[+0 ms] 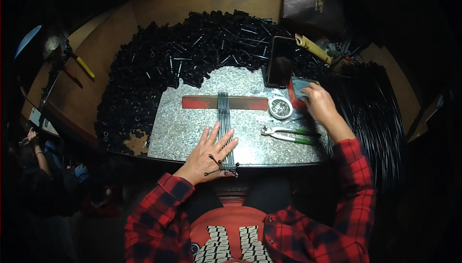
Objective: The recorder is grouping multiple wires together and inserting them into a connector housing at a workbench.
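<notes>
My left hand (202, 159) lies with its fingers spread over a row of thin dark metal rods (223, 113). Their far ends rest across a red bar (198, 102); small black knobs at their near ends show beside my wrist and thumb. To the right, my right hand (321, 103) is at a small red box (292, 93), which holds thin bluish pieces. Its fingertips are pinched together at the box, and what they hold is too small to make out. Just left of that box sits a round white dish (280, 117) with tiny metal parts.
Green-handled pincers (293, 135) lie on the speckled stone slab (168, 138). A phone (281, 63) stands behind the box. Black parts (159, 60) heap around the slab's back and left, with long dark rods (370, 118) at right. Another person's hand (32, 138) shows far left.
</notes>
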Demonstrator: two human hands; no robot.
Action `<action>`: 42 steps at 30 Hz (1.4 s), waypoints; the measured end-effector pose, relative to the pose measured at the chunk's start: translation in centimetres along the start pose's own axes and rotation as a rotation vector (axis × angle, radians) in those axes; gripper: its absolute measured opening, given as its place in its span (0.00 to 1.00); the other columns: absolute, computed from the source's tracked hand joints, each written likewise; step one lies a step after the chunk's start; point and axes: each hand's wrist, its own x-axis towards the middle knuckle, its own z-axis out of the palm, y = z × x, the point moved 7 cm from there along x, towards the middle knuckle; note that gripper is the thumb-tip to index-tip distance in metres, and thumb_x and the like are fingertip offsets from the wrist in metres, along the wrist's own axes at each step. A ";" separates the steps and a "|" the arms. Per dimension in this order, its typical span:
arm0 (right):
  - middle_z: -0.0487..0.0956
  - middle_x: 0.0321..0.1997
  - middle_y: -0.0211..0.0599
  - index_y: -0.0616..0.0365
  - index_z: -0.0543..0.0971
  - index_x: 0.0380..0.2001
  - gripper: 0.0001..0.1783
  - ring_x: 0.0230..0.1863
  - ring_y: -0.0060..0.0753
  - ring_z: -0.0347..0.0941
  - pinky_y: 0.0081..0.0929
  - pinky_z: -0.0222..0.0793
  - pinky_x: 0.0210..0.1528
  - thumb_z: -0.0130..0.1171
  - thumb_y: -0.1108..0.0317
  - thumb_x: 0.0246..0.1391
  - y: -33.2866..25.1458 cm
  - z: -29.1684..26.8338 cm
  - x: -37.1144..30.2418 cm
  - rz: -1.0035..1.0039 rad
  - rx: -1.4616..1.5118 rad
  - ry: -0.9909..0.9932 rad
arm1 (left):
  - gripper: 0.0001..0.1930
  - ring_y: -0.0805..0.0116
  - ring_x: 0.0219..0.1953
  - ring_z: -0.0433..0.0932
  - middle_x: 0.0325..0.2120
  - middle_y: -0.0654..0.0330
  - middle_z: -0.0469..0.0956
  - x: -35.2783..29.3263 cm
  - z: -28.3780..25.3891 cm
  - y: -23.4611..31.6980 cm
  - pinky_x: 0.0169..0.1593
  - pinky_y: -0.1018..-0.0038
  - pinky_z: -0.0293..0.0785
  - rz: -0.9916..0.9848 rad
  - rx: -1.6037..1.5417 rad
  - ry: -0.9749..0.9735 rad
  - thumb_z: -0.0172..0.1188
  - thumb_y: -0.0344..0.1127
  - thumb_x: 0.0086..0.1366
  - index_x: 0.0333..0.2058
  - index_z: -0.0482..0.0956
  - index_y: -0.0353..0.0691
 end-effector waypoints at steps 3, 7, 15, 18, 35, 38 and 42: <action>0.76 0.32 0.44 0.60 0.80 0.25 0.04 0.38 0.47 0.74 0.37 0.71 0.40 0.59 0.74 0.41 4.2 1.9 0.2 -0.020 -0.132 -0.027 | 0.43 0.34 0.64 0.47 0.63 0.48 0.53 -0.1 0.0 -0.1 0.64 0.42 0.44 -0.017 0.000 -0.006 0.63 0.56 0.51 0.62 0.59 0.44; 0.77 0.33 0.44 0.59 0.79 0.23 0.05 0.39 0.46 0.74 0.36 0.72 0.40 0.54 0.72 0.44 6.7 5.0 0.7 0.014 -0.246 -0.254 | 0.43 0.34 0.64 0.49 0.63 0.44 0.53 -0.3 0.2 -0.3 0.64 0.43 0.45 -0.012 0.065 0.068 0.59 0.61 0.52 0.62 0.59 0.43; 0.76 0.31 0.44 0.61 0.75 0.23 0.03 0.38 0.46 0.73 0.36 0.72 0.39 0.52 0.75 0.44 5.5 3.2 0.5 -0.054 -0.342 -0.124 | 0.46 0.41 0.66 0.46 0.63 0.45 0.52 -0.2 -0.4 -0.1 0.66 0.54 0.47 -0.004 -0.083 0.057 0.63 0.60 0.48 0.62 0.59 0.42; 0.75 0.32 0.43 0.61 0.74 0.27 0.05 0.38 0.45 0.73 0.35 0.72 0.40 0.48 0.76 0.46 5.2 2.2 1.0 -0.017 -0.387 -0.116 | 0.46 0.43 0.66 0.46 0.64 0.47 0.52 0.1 -0.7 0.2 0.66 0.56 0.48 -0.002 -0.077 0.044 0.68 0.52 0.46 0.62 0.59 0.42; 0.76 0.31 0.39 0.54 0.77 0.38 0.12 0.37 0.40 0.75 0.33 0.73 0.36 0.49 0.71 0.50 -10.9 8.9 5.1 -0.394 0.017 -0.034 | 0.45 0.44 0.65 0.50 0.61 0.46 0.57 0.2 -0.6 0.3 0.65 0.54 0.50 0.002 0.033 0.076 0.56 0.66 0.53 0.58 0.63 0.35; 0.76 0.30 0.39 0.54 0.78 0.36 0.11 0.36 0.40 0.76 0.33 0.73 0.36 0.49 0.70 0.49 -10.8 9.2 5.2 -0.381 -0.025 -0.017 | 0.44 0.44 0.65 0.51 0.61 0.47 0.57 0.3 -0.4 0.2 0.65 0.54 0.51 0.011 0.073 0.066 0.56 0.66 0.53 0.58 0.63 0.34; 0.76 0.29 0.38 0.54 0.78 0.35 0.11 0.35 0.40 0.76 0.33 0.74 0.35 0.50 0.70 0.49 -10.8 9.2 5.4 -0.368 -0.036 -0.017 | 0.44 0.44 0.65 0.51 0.61 0.47 0.57 0.4 -0.8 0.3 0.65 0.54 0.51 0.004 0.012 0.066 0.56 0.66 0.53 0.58 0.63 0.34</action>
